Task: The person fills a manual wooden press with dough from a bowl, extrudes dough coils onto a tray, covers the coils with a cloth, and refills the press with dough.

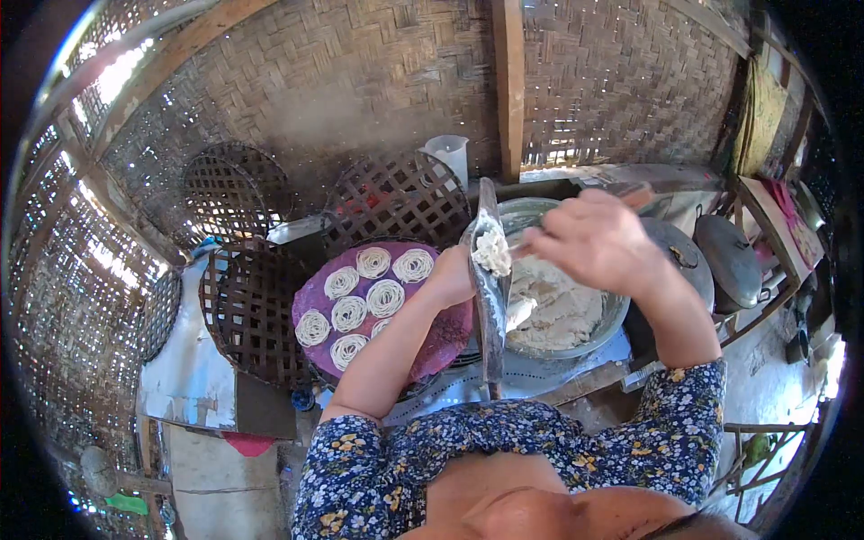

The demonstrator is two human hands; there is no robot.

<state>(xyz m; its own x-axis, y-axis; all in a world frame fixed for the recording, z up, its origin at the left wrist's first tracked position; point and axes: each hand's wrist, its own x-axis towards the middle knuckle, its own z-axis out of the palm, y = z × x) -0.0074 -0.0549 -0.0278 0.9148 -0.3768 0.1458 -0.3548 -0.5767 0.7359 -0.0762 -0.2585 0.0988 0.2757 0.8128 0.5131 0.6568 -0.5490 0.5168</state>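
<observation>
My left hand (454, 275) is closed on the side of a long wooden press (491, 337) dusted with white. Pale dough (492, 250) fills the hollow in the press's middle. My right hand (596, 241) is wrapped round a wooden-handled tool (635, 194) whose thin end reaches toward that dough; its exact kind is unclear. Beneath my right hand stands a wide basin (617, 326) of pale dough (562, 310). Left of the press, several coiled noodle rounds (349, 313) lie on a purple sheet (310, 288), partly hidden by my left forearm.
Woven bamboo trays (256, 315) lean at the left and behind the purple sheet. A white plastic jug (449, 155) stands at the back by the woven wall (360, 72). Dark lidded pots (727, 261) sit at the right, beside a wooden shelf (781, 225).
</observation>
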